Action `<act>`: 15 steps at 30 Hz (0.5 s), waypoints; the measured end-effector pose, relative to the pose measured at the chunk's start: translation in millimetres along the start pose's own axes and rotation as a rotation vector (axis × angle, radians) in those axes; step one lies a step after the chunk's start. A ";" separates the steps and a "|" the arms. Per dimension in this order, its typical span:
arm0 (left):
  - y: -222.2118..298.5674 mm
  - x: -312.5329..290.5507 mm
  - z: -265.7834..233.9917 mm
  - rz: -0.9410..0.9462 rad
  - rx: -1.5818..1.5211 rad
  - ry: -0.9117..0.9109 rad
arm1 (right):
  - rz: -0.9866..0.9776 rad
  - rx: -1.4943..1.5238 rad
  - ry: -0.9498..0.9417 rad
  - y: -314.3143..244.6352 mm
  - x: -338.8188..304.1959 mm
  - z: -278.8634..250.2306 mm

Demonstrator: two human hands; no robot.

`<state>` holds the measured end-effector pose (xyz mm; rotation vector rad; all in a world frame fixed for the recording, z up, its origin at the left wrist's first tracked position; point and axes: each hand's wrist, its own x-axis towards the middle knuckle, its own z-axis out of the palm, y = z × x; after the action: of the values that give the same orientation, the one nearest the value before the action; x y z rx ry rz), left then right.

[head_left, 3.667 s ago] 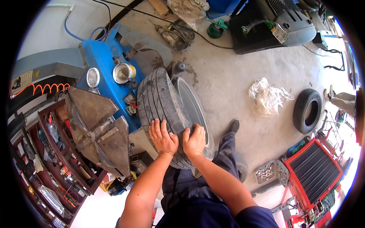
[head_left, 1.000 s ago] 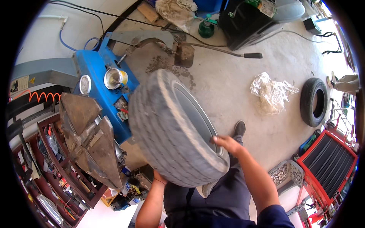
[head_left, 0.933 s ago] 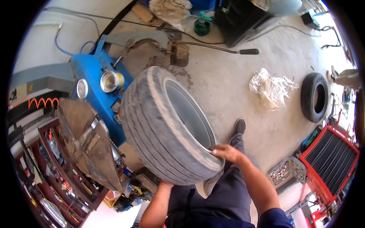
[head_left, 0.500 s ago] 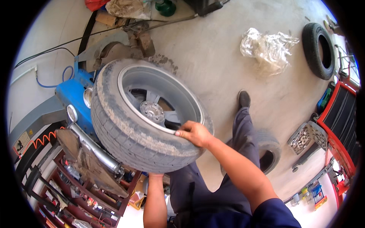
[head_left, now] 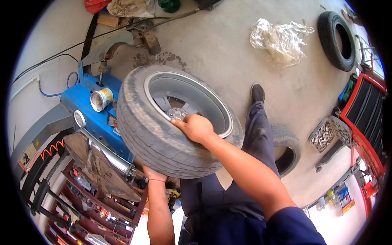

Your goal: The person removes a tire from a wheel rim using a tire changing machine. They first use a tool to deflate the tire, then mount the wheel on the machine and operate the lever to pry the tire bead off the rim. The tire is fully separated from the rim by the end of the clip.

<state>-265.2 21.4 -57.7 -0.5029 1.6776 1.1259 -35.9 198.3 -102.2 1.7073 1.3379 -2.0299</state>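
A dusty car wheel, a worn tyre on a grey spoked rim, hangs tilted in front of me with its hollow side facing up. My right hand is closed over the near edge of the rim, its thumb along the lip and its fingers reaching inside. Beneath the tyre's lower left side, my left hand supports the tread; its fingers are partly hidden below the wheel. Just left of the wheel stands a blue tyre-changing machine, with a small tub on top.
Crumpled clear plastic lies on the floor ahead. One loose tyre is at the far right, and another tyre lies beside my leg. A red cabinet stands right; a dark red tool rack is at lower left.
The wheel has shifted right, away from the blue machine, uncovering the tub. My right hand has slid left along the rim, and more of my left hand shows under the tyre.
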 end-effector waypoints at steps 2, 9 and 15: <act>18.3 -16.5 -1.2 0.411 0.243 0.256 | -0.145 0.063 0.191 -3.1 -18.0 11.9; 35.6 -26.1 97.0 1.529 1.312 0.269 | -0.116 0.784 0.424 38.7 40.1 -126.0; 60.3 -6.4 96.7 1.534 1.315 0.263 | -0.427 1.144 0.579 -138.3 121.3 -285.6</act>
<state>-259.4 132.2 -30.7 1.7642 2.5389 0.5127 37.8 529.6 -118.4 2.8040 0.6004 -3.0261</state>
